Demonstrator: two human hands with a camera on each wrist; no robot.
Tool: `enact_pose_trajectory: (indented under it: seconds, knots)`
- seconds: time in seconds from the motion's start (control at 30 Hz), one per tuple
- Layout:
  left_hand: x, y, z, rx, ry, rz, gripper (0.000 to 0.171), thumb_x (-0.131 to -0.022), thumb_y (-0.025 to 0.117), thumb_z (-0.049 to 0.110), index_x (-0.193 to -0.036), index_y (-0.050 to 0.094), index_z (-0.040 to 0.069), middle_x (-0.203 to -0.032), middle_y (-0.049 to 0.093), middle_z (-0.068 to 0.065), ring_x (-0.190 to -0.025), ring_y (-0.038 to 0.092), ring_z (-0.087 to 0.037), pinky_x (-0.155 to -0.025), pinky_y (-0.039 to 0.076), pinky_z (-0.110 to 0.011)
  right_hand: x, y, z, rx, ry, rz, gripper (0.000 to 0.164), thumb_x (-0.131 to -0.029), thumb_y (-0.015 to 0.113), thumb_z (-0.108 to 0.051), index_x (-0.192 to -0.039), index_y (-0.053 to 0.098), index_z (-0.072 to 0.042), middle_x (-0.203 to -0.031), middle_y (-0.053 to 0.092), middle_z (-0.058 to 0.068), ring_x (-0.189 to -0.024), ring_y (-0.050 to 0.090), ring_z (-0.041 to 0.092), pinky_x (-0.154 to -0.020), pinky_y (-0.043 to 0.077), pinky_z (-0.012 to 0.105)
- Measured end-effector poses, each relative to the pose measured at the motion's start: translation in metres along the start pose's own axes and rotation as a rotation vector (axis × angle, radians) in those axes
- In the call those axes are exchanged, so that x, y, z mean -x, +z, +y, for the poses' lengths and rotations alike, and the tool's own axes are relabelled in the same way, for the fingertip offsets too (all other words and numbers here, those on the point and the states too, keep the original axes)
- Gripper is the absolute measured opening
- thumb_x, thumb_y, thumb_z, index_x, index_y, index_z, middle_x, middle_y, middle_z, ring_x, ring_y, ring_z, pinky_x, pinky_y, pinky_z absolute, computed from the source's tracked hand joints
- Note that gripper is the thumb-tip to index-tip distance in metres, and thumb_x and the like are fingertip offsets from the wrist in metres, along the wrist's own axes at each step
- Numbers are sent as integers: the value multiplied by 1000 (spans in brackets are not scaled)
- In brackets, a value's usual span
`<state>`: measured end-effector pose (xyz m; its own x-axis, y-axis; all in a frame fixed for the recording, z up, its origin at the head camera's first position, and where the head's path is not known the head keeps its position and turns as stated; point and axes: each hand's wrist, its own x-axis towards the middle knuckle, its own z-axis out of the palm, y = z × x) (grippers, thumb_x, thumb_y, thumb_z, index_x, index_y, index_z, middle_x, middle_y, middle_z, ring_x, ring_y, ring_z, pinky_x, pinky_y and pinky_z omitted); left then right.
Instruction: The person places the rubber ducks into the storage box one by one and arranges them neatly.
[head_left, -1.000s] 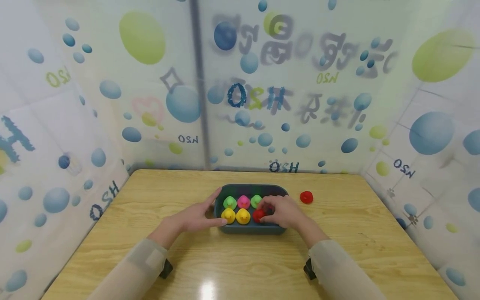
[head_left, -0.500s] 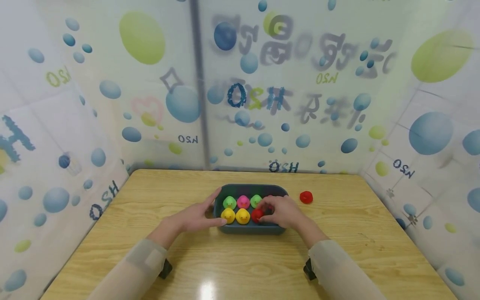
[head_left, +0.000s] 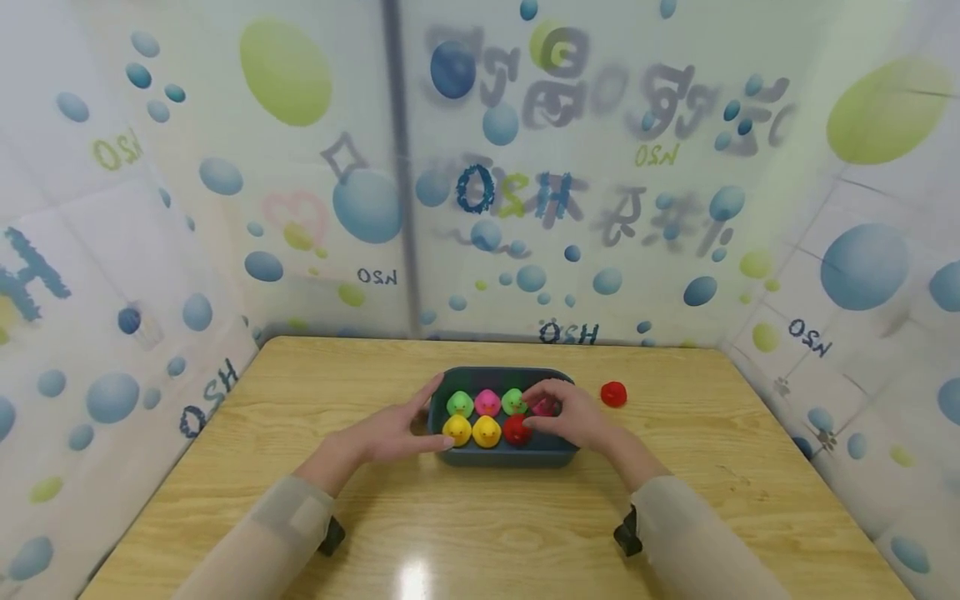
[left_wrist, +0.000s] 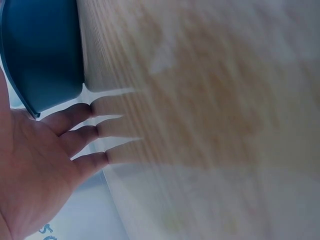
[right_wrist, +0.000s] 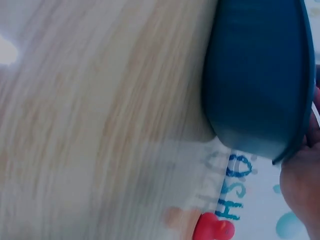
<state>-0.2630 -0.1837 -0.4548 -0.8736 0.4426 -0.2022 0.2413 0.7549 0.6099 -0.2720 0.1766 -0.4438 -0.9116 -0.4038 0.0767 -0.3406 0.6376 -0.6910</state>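
A dark blue bin (head_left: 495,458) holds two rows of small rubber ducks. Green ducks (head_left: 461,405) and pink ducks (head_left: 487,403) form the back row; two yellow ducks (head_left: 487,432) and a red duck (head_left: 517,431) sit in front. My left hand (head_left: 384,435) spans the bin's left end, fingers straight and the thumb at the front rim. My right hand (head_left: 576,417) hovers over the bin's right part, thumb and fingers apart, thumb tip beside the red duck. It partly hides a pink duck (head_left: 543,407).
Another red duck (head_left: 613,394) lies on the wooden table (head_left: 480,533) to the right of the bin, also at the bottom of the right wrist view. Patterned curtains (head_left: 480,167) enclose the table at the back and both sides.
My right hand has let go of the red duck in the front row and moved up and to the right, its fingers spreading. The left hand has stayed in place.
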Motion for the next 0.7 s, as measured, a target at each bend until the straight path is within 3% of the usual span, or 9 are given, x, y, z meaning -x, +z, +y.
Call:
enact_pose_trajectory:
  seconds: [0.13, 0.4, 0.57, 0.7]
  knots:
    - [-2, 1, 0, -3, 3, -1, 113, -93, 66, 82, -175, -4, 49, -174, 43, -19, -157, 45, -49, -129, 34, -70, 7, -14, 9, -122, 38, 101, 30, -102, 81, -21, -129, 75, -9, -120, 76, 9, -103, 66, 22, -91, 57, 32]
    - [1, -2, 1, -10, 7, 14, 113, -95, 67, 79, -176, -5, 47, -172, 47, -17, -152, 50, -50, -127, 37, -70, 27, -50, 52, -43, 135, 241, 31, -107, 75, -23, -133, 72, -8, -127, 75, 13, -108, 68, 26, -92, 57, 36]
    - [0, -2, 2, -1, 10, 3, 113, -95, 68, 78, -176, -4, 46, -172, 46, -19, -152, 51, -51, -126, 38, -71, 48, -73, 82, -6, 198, 256, 36, -108, 74, -24, -137, 69, -5, -132, 71, 19, -108, 66, 30, -86, 57, 32]
    - [-1, 0, 2, 3, 5, 1, 113, -94, 69, 78, -176, -4, 47, -172, 46, -20, -151, 51, -51, -126, 37, -71, 55, -82, 95, 0, 239, 225, 43, -108, 72, -24, -144, 64, -3, -141, 66, 23, -116, 67, 35, -89, 58, 33]
